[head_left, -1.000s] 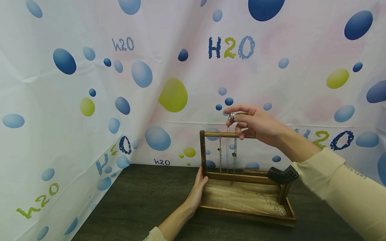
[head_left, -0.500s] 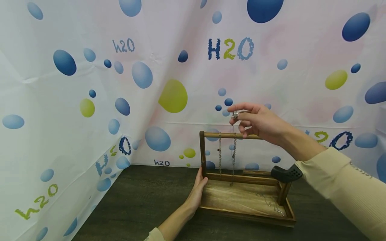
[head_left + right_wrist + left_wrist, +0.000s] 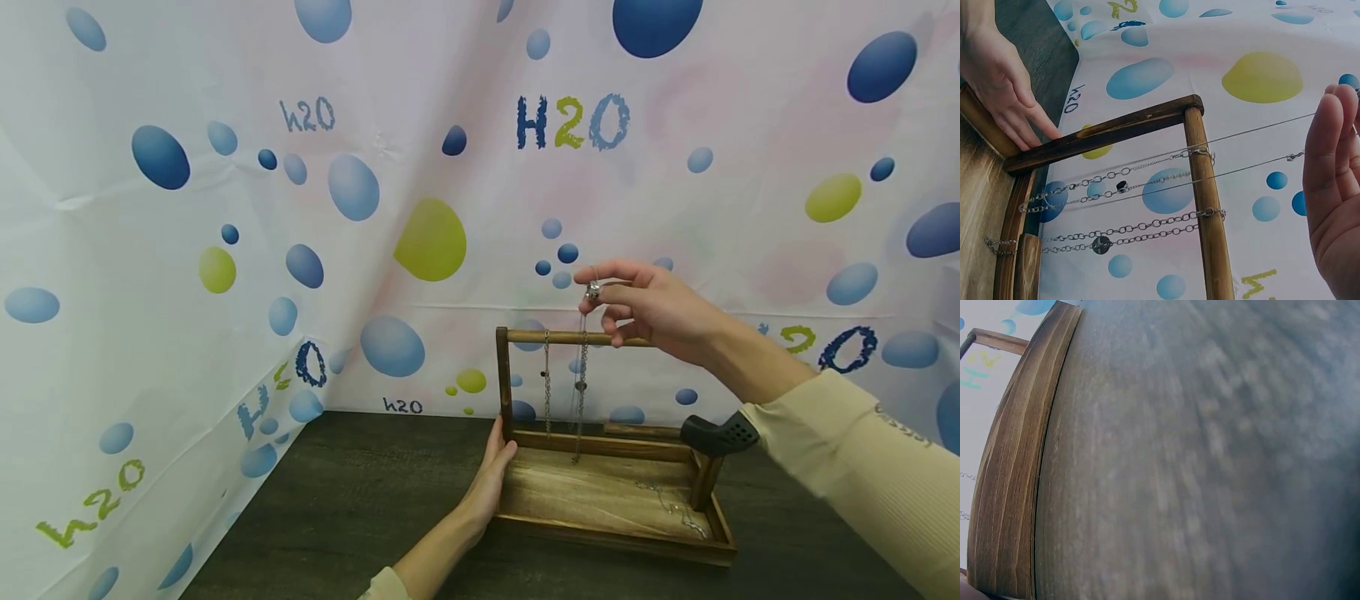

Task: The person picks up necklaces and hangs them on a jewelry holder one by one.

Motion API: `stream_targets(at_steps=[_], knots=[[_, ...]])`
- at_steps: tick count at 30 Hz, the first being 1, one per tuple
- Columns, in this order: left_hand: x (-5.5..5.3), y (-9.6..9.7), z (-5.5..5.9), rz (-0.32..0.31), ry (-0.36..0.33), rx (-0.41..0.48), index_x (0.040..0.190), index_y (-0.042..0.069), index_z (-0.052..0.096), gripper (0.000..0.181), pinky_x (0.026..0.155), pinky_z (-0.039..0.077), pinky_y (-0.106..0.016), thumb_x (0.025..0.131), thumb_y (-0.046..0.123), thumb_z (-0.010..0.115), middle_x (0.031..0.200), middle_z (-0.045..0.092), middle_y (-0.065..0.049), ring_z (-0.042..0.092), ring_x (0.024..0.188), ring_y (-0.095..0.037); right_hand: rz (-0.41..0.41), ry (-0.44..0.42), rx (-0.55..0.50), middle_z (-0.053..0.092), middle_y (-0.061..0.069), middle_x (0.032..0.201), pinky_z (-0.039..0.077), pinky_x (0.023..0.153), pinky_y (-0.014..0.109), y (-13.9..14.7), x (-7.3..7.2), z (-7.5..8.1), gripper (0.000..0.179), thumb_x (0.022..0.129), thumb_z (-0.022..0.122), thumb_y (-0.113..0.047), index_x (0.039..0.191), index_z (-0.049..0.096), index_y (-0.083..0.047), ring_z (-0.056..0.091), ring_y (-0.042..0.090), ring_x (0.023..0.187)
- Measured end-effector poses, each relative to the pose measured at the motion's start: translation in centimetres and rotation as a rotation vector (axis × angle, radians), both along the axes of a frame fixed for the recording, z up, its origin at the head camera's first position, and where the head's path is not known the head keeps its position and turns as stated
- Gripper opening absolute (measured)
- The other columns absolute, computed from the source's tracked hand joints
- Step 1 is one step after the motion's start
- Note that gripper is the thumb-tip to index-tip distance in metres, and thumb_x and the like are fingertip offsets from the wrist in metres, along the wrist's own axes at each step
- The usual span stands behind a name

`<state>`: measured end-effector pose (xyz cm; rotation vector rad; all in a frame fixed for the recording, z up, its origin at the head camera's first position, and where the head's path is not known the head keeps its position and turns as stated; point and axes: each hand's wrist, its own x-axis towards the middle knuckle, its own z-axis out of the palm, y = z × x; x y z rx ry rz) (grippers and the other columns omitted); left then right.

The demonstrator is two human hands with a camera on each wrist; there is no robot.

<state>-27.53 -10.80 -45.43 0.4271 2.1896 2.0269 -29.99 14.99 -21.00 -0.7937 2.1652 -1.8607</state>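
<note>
My right hand (image 3: 645, 304) pinches a fine silver necklace (image 3: 1260, 128) above the bar of a wooden jewelry stand (image 3: 615, 546). A shiny silver piece (image 3: 593, 291) shows at the fingertips. The necklace's thin strands drop past the bar, overlapping a hanging chain in the head view. Two chain necklaces hang on the bar (image 3: 1210, 187), one with a small black bead (image 3: 1122, 186), the other with a dark round pendant (image 3: 1102, 244). My left hand (image 3: 487, 475) rests with straight fingers against the stand's left end, by the post (image 3: 504, 383).
More fine chains (image 3: 693, 523) lie at the right end of the stand's tray. The stand sits on a dark wooden table (image 3: 360, 500). Behind it hangs a white sheet (image 3: 510, 200) printed with blue and green drops. A black device (image 3: 716, 433) is on my right wrist.
My right hand has shifted a little to the right with the necklace, whose strands now hang close to the right chain. My left hand and the stand stay put.
</note>
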Motion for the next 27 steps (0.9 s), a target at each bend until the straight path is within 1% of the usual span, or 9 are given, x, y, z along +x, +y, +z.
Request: stream_targets(at_steps=[5,8,13,20,27], knots=[[0.1,0.0,0.0,0.002,-0.011,-0.016,0.162,0.015,-0.008,0.074,0.113,-0.002,-0.07,0.109,0.047,0.031,0.166,-0.013,-0.017,-0.007,0.151,-0.042,-0.008,-0.011,-0.007,0.063,0.01,0.108,0.055,0.064,0.031,0.4,-0.1,-0.1,0.029,0.107,0.05,-0.017,0.135,0.058,-0.015,0.059,0.015,0.068],[0.1,0.0,0.1,0.004,-0.018,-0.022,0.163,0.017,-0.008,0.074,0.113,-0.001,-0.07,0.108,0.049,0.031,0.167,-0.012,-0.016,-0.007,0.151,-0.042,-0.006,-0.004,-0.019,0.063,0.011,0.107,0.055,0.064,0.031,0.8,-0.3,0.0,0.029,0.107,0.051,-0.016,0.135,0.059,-0.014,0.059,0.015,0.068],[0.1,0.0,0.1,0.001,-0.02,-0.019,0.162,0.017,-0.008,0.074,0.113,-0.001,-0.07,0.109,0.048,0.031,0.167,-0.013,-0.017,-0.006,0.151,-0.042,0.006,0.015,-0.038,0.065,0.01,0.104,0.055,0.063,0.03,1.4,-0.5,-0.1,0.028,0.106,0.052,-0.014,0.132,0.061,-0.013,0.059,0.016,0.066],[0.1,0.0,0.1,-0.003,-0.014,-0.017,0.162,0.017,-0.009,0.074,0.113,-0.001,-0.07,0.109,0.048,0.031,0.166,-0.013,-0.016,-0.003,0.151,-0.042,-0.006,0.003,-0.04,0.065,0.012,0.107,0.055,0.064,0.031,2.2,-0.7,-0.2,0.028,0.106,0.053,-0.016,0.132,0.06,-0.013,0.059,0.016,0.067],[0.1,0.0,0.1,-0.002,-0.011,-0.012,0.162,0.015,-0.009,0.075,0.114,-0.001,-0.068,0.108,0.048,0.032,0.166,-0.013,-0.017,-0.003,0.151,-0.042,-0.005,0.007,-0.053,0.066,0.01,0.104,0.056,0.063,0.03,3.1,-0.9,-0.6,0.026,0.106,0.052,-0.014,0.13,0.062,-0.014,0.059,0.016,0.066]])
